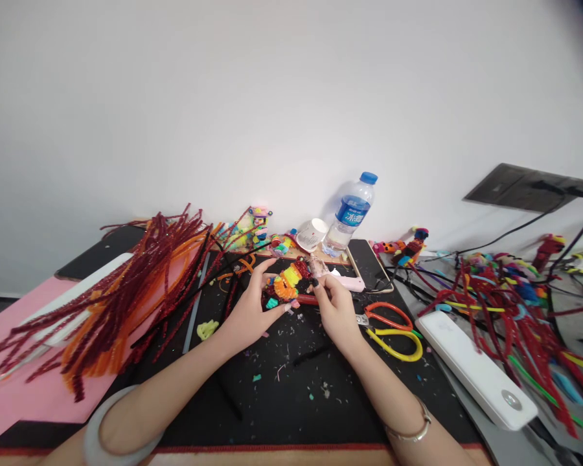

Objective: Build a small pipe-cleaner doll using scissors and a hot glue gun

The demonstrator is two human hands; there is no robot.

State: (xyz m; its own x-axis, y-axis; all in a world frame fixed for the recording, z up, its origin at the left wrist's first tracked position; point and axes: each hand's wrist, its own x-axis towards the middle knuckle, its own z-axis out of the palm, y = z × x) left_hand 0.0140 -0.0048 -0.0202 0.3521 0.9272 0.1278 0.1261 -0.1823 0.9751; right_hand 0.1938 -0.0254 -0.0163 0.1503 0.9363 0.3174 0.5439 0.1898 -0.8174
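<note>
A small pipe-cleaner figure (286,283) in orange, yellow, red and black is held up just above the black mat (282,408). My left hand (252,304) grips its left side, fingers and thumb curved around it. From the other side, my right hand (337,314) pinches the black part at the figure's right edge between thumb and finger. Scissors (396,346) with one orange and one yellow handle lie beside my right wrist. A pink tool (350,283), partly hidden, lies just behind my right hand.
Dark red and orange pipe cleaners (121,304) are heaped at left, more (515,317) at right. A water bottle (352,213), paper cup (312,234) and phone (366,255) stand or lie by the wall. A white power strip-like box (476,369) lies right. Fuzz scraps dot the mat.
</note>
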